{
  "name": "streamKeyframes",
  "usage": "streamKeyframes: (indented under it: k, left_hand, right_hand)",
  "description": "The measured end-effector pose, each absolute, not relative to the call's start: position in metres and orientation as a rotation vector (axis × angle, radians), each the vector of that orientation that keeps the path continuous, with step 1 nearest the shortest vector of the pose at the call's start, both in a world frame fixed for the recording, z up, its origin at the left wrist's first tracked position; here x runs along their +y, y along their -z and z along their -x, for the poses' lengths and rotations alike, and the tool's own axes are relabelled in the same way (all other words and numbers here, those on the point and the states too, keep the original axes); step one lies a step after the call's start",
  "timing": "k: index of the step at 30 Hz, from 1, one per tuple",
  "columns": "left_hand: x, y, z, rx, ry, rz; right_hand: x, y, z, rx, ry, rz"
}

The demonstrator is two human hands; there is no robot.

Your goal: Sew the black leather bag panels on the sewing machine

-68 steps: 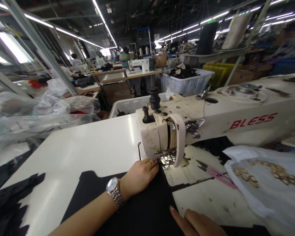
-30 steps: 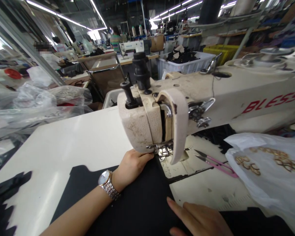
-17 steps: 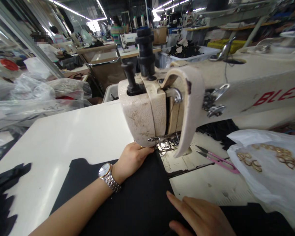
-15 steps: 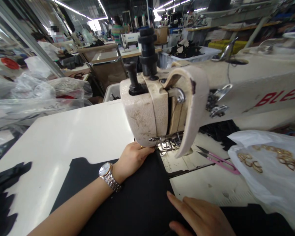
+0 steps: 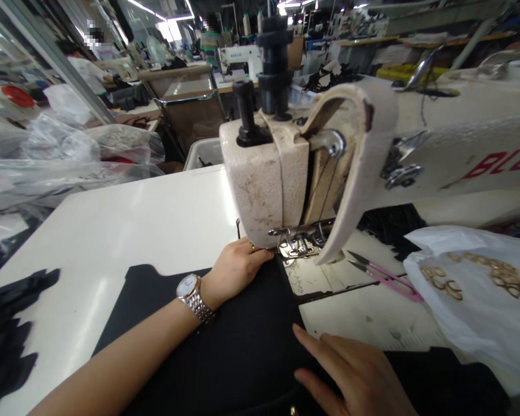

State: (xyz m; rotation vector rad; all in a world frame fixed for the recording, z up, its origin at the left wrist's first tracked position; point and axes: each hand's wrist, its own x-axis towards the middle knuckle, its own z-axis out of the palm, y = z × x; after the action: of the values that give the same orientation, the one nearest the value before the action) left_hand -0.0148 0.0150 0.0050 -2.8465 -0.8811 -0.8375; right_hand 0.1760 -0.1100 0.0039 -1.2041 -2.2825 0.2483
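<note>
A black fabric piece (image 5: 242, 341) lies on the white table with its edge at the sewing machine's presser foot (image 5: 295, 247). My left hand (image 5: 236, 268), wearing a wristwatch (image 5: 194, 294) and a ring, is close beside the foot. Its fingers are bent together at the fabric edge, the tips partly hidden by the sewing machine head (image 5: 268, 173). Nearer to me, my right hand (image 5: 351, 370) rests at the fabric's right edge, thumb and fingers apart. A small gold-coloured metal piece (image 5: 293, 411) shows at the bottom of the view.
Pink-handled thread snips (image 5: 387, 277) lie right of the needle area. Beside them, a white plastic bag (image 5: 472, 315) holds several gold-coloured rings (image 5: 502, 274). Black cut pieces (image 5: 13, 335) are stacked at left, near clear plastic bags (image 5: 65, 144). Other people work in the background.
The camera view has shifted a little, so the machine sits farther right and higher. Both hands keep nearly the same places on the fabric. The gold-coloured metal piece has come into view.
</note>
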Motion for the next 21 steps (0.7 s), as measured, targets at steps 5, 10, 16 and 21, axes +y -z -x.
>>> streamKeyframes:
  k: [5, 10, 16, 21]
  left_hand:
    - [0.0145, -0.0063, 0.0148, -0.863, 0.841, 2.866]
    - [0.0157, -0.0066, 0.0151, -0.882, 0.848, 2.887]
    - [0.0168, -0.0074, 0.0151, -0.940, 0.828, 2.935]
    - [0.0163, -0.0074, 0.0164, -0.995, 0.768, 2.970]
  right_hand:
    - [-0.1098, -0.0051, -0.1756, -2.306, -0.273, 1.206]
    - [-0.1073, -0.0018, -0.1761, -2.305, -0.268, 1.165]
    - [-0.1047, -0.0012, -0.1758, -2.308, -0.248, 1.135]
    - [-0.1007, -0.0001, -0.1763, -2.329, -0.151, 1.093]
